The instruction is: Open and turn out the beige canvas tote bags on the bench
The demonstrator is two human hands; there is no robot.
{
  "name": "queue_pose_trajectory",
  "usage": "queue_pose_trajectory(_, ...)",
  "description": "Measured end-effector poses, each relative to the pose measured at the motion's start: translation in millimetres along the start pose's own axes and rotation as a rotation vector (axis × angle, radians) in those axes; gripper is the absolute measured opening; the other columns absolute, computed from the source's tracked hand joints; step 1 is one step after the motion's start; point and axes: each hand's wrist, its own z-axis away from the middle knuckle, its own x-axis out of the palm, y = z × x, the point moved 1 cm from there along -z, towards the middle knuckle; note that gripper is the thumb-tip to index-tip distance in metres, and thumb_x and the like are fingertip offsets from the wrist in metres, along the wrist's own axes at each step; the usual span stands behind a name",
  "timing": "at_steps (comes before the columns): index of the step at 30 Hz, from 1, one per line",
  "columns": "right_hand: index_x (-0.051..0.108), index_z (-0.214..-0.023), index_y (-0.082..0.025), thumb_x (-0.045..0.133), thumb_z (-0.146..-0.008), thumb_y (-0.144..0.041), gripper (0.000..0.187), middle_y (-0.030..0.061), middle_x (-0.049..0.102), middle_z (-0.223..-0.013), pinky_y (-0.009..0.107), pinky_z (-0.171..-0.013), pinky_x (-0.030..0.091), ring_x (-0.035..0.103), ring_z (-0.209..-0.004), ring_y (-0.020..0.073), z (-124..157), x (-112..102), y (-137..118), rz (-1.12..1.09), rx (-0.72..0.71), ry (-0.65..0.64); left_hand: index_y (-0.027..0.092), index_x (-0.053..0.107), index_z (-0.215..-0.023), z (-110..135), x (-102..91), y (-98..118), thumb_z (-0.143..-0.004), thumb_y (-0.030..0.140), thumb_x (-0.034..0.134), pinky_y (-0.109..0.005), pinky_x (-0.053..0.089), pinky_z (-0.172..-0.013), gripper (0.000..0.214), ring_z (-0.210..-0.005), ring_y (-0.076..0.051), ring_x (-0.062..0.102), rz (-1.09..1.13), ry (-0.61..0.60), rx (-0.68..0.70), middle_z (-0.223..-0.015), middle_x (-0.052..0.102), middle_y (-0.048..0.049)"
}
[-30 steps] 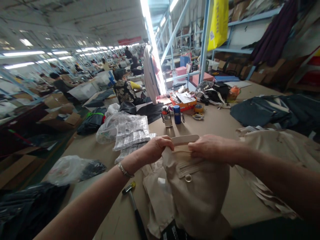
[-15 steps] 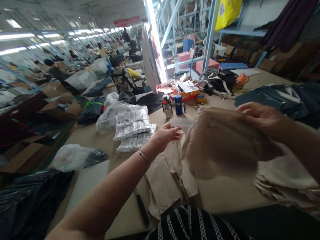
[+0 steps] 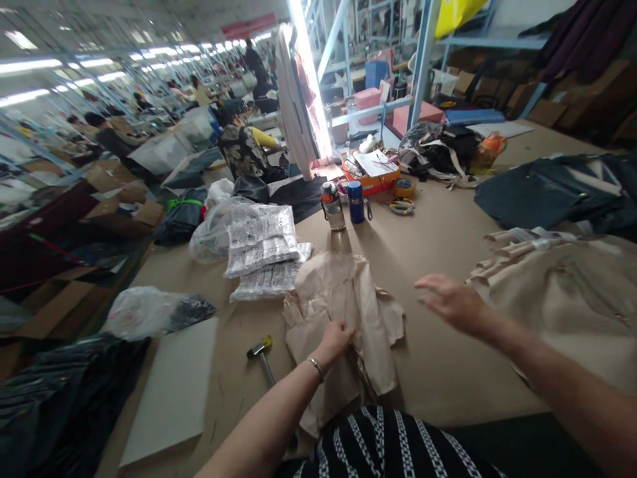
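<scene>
A beige jacket-like garment (image 3: 371, 318) lies spread on the table in front of me, with its sleeve-like parts toward me. My left hand (image 3: 337, 338), with a bracelet on the wrist, is closed on the cloth near its middle. To the right, my right hand (image 3: 450, 305) is above the table, holding nothing, its slightly blurred fingers stretched out. It is between that garment and a pile of beige garments (image 3: 557, 292) at the right. Left of my left hand lies a hammer (image 3: 263, 355), its handle partly behind my forearm.
Plastic-wrapped packs (image 3: 263, 239) sit at the back left. A clear bottle (image 3: 332, 209), a blue flask (image 3: 355, 202), pliers (image 3: 402, 206) and an orange tray (image 3: 371, 179) stand or lie farther back. A white board (image 3: 172, 392) is at left, dark garments (image 3: 552, 192) at right.
The beige garment my right hand held up is now on the right-hand pile, and that hand is free. My left hand has come down and closed on the garment in front.
</scene>
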Motion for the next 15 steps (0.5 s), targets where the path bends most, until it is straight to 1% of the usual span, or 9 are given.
queue_pose_trajectory(1,0.064,-0.096,-0.023,0.058,-0.078,-0.026,0.019,0.0067,0.066,-0.102,0.034,-0.087,0.044,0.058,-0.099,0.0213,-11,42,-25,-0.03,-0.066,-0.099,0.017,0.049,-0.051,-1,4.1,-1,-0.063,0.017,0.064,-0.024,0.035,-0.058,0.02,-0.056,-0.012,0.048,0.021,-0.003,0.006,-0.048,0.046,0.0045)
queue_pose_trajectory(2,0.065,-0.092,-0.023,0.06,-0.074,-0.024,0.018,0.0045,0.066,-0.101,0.031,-0.09,0.043,0.057,-0.099,0.0196,-19,80,-46,-0.055,-0.113,-0.208,0.017,0.048,-0.049,-2,6.1,-2,-0.062,0.016,0.064,-0.024,0.035,-0.058,0.021,-0.056,-0.012,0.047,0.053,-0.008,0.015,-0.048,0.045,0.0048)
queue_pose_trajectory(3,0.063,-0.095,-0.022,0.058,-0.076,-0.022,0.02,0.0053,0.065,-0.104,0.032,-0.095,0.038,0.055,-0.105,0.0196,-23,111,-60,-0.075,-0.093,-0.381,0.017,0.048,-0.05,-2,5.8,-2,-0.063,0.017,0.063,-0.023,0.035,-0.057,0.02,-0.056,-0.011,0.046,0.096,-0.013,0.025,-0.048,0.046,0.0048)
queue_pose_trajectory(5,0.062,-0.092,-0.018,0.059,-0.075,-0.025,0.018,0.0098,0.065,-0.102,0.038,-0.097,0.035,0.054,-0.105,0.024,-26,150,-70,-0.074,-0.004,-0.441,0.017,0.052,-0.055,1,-2.1,0,-0.064,0.021,0.061,-0.022,0.035,-0.055,0.013,-0.056,-0.011,0.046,0.21,-0.031,0.044,-0.05,0.048,0.0041)
queue_pose_trajectory(7,0.061,-0.089,-0.015,0.06,-0.075,-0.027,0.018,0.0138,0.064,-0.099,0.043,-0.094,0.035,0.054,-0.103,0.028,-24,162,-57,-0.081,0.131,-0.442,0.017,0.056,-0.064,9,-17.5,4,-0.066,0.026,0.058,-0.022,0.036,-0.053,0.01,-0.056,-0.012,0.048,0.349,-0.065,0.068,-0.056,0.053,0.003)
queue_pose_trajectory(9,0.061,-0.085,-0.015,0.059,-0.075,-0.026,0.014,0.014,0.065,-0.094,0.043,-0.089,0.038,0.056,-0.099,0.0285,-22,160,-35,-0.128,0.271,-0.438,0.017,0.058,-0.073,21,-36.3,11,-0.069,0.029,0.056,-0.021,0.038,-0.055,0.013,-0.059,-0.011,0.05,0.491,-0.109,0.088,-0.064,0.058,0.0018)
queue_pose_trajectory(11,0.061,-0.083,-0.016,0.057,-0.075,-0.024,0.012,0.0117,0.066,-0.09,0.04,-0.085,0.041,0.058,-0.094,0.0259,-22,155,-16,-0.231,0.397,-0.431,0.018,0.059,-0.08,34,-53.2,19,-0.07,0.03,0.055,-0.021,0.04,-0.057,0.015,-0.063,-0.011,0.053,0.617,-0.155,0.089,-0.072,0.061,0.0006)
queue_pose_trajectory(13,0.062,-0.087,-0.017,0.052,-0.078,-0.026,0.016,0.0094,0.066,-0.088,0.035,-0.08,0.045,0.061,-0.087,0.0216,-24,157,-11,-0.401,0.501,-0.423,0.019,0.06,-0.086,46,-64.7,27,-0.071,0.03,0.055,-0.023,0.042,-0.059,0.019,-0.067,-0.013,0.057,0.732,-0.199,0.069,-0.077,0.064,-0.0011)
queue_pose_trajectory(15,0.06,-0.096,-0.017,0.045,-0.083,-0.032,0.025,0.0089,0.066,-0.092,0.032,-0.072,0.048,0.062,-0.081,0.0178,-27,167,-19,-0.621,0.59,-0.413,0.018,0.06,-0.091,55,-69.6,37,-0.07,0.031,0.054,-0.027,0.045,-0.064,0.025,-0.072,-0.017,0.06,0.858,-0.258,0.033,-0.08,0.066,-0.004)
